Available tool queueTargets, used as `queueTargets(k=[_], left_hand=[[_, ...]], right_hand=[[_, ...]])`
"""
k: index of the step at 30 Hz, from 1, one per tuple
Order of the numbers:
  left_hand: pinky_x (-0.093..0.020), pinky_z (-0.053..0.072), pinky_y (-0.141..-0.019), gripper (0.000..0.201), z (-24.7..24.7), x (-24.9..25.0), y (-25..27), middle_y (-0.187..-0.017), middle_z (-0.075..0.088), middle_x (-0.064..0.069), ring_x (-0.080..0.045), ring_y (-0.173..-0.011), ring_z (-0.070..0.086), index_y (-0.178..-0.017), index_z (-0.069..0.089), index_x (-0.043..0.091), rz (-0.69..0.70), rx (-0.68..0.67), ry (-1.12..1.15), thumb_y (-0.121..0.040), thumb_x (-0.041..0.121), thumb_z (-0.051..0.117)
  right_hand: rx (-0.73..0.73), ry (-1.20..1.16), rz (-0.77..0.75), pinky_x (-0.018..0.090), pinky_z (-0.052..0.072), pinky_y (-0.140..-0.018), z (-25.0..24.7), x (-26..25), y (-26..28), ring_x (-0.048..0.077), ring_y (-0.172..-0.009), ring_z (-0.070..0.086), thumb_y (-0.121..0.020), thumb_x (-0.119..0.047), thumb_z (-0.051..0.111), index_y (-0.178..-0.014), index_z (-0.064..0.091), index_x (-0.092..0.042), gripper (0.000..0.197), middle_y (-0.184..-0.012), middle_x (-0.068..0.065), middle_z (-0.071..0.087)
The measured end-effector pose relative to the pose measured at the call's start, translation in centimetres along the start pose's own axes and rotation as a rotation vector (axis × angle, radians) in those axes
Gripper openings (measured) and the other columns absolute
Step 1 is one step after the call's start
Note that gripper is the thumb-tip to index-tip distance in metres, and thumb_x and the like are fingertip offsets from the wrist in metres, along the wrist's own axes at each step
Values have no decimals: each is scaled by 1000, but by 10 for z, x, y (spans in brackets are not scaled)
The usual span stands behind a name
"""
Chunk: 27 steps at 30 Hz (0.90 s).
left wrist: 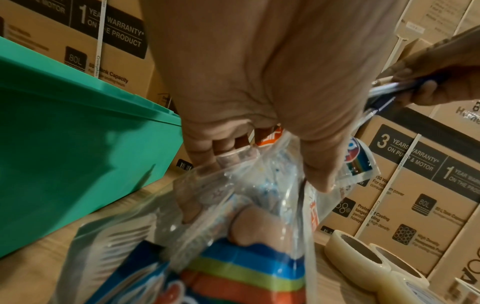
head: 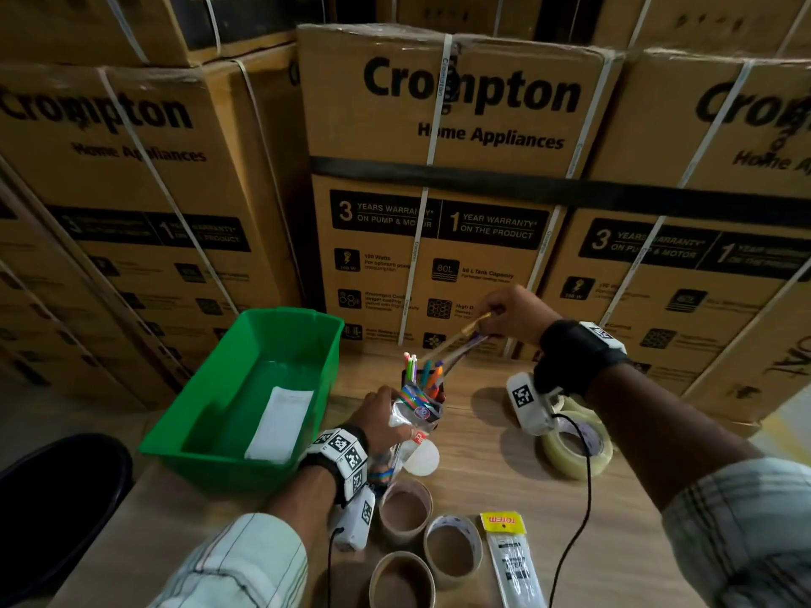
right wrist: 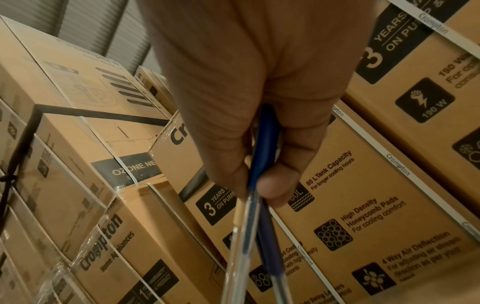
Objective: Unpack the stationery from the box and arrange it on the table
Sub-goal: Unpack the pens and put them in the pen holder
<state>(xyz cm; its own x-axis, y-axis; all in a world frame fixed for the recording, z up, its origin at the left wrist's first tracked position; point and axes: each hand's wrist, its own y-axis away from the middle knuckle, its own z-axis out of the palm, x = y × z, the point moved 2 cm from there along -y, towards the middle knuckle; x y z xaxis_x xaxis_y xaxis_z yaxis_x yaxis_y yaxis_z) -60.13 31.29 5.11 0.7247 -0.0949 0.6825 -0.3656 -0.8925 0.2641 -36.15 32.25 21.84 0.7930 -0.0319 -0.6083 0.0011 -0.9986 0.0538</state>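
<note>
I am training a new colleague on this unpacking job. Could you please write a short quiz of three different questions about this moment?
1. True or false: the green box is completely empty.
2. What does the right hand hold? A) tape roll B) pens C) scissors
3. Fill in: the left hand grips a clear plastic ____.

Key: 1 false, a white packet lies inside; 2 B, pens; 3 bag.

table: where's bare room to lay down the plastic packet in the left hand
The table shows bare wood between the pen cup and the clear tape roll, and right of the Totem pack below that roll. The near middle is crowded with three brown tape rolls. The green bin fills the left.
</note>
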Motion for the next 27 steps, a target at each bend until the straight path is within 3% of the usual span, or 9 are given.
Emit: queueTargets(k=[3, 5, 8, 11, 16, 19, 22, 27], left_hand=[[-41, 51, -93, 68, 0, -5, -2, -115, 56, -8, -24, -105, 58, -116, 44, 18, -13, -33, 10, -60, 45, 71], [-40, 50, -95, 67, 0, -8, -2, -116, 55, -8, -23, -107, 57, -119, 43, 19, -11, -50, 15, -63, 43, 72], [-36, 47, -97, 61, 1, -15, -3, -119, 52, -7, -21, -109, 54, -120, 43, 20, -1, -45, 33, -70, 35, 75], [-34, 46, -96, 60, 2, -20, -4, -120, 51, -6, -21, -109, 54, -119, 46, 19, 17, -41, 44, -71, 35, 77], [-43, 54, -89, 69, 2, -35, -9, -114, 58, -5, -18, -99, 62, -107, 45, 32, 4, -12, 154, -52, 56, 79], [-40, 53, -91, 79, -3, -26, -6, -119, 57, -1, -16, -103, 62, -116, 43, 28, 17, -55, 181, -53, 60, 79], [-39, 52, -93, 79, -3, -24, -7, -122, 56, 1, -14, -105, 61, -118, 42, 30, 35, -89, 186, -56, 62, 79], [-43, 52, -93, 82, -4, -27, -9, -122, 57, -1, -16, -104, 61, -117, 41, 32, 49, -92, 171, -52, 66, 77]], right_hand=[[88, -22, 35, 32, 59, -73, 9, 1, -13, 19, -83, 65, -79, -11, 72, -82, 70, -18, 8, -90, 0, 66], [123, 15, 52, 26, 54, -65, 23, 2, -20, 14, -78, 61, -79, -11, 71, -78, 69, -22, 11, -87, -2, 64], [137, 25, 102, 14, 36, -53, 47, 5, -27, 9, -75, 53, -81, -10, 67, -84, 70, -18, 9, -85, -4, 60], [128, -6, 159, 16, 38, -56, 66, 13, -35, 13, -85, 59, -82, -11, 67, -86, 70, -19, 9, -92, -2, 63], [82, 44, 225, 19, 44, -59, 84, 28, -43, 13, -74, 59, -81, -7, 67, -79, 66, -20, 13, -89, 2, 65], [68, 127, 251, 23, 42, -66, 92, 33, -45, 16, -78, 55, -82, -7, 66, -80, 62, -21, 15, -86, 0, 58], [44, 171, 257, 21, 43, -61, 100, 35, -50, 15, -79, 55, -84, -8, 65, -91, 64, -19, 13, -89, 0, 58], [-28, 230, 214, 21, 44, -59, 113, 37, -56, 14, -78, 59, -86, -8, 60, -93, 67, -20, 16, -98, 3, 66]])
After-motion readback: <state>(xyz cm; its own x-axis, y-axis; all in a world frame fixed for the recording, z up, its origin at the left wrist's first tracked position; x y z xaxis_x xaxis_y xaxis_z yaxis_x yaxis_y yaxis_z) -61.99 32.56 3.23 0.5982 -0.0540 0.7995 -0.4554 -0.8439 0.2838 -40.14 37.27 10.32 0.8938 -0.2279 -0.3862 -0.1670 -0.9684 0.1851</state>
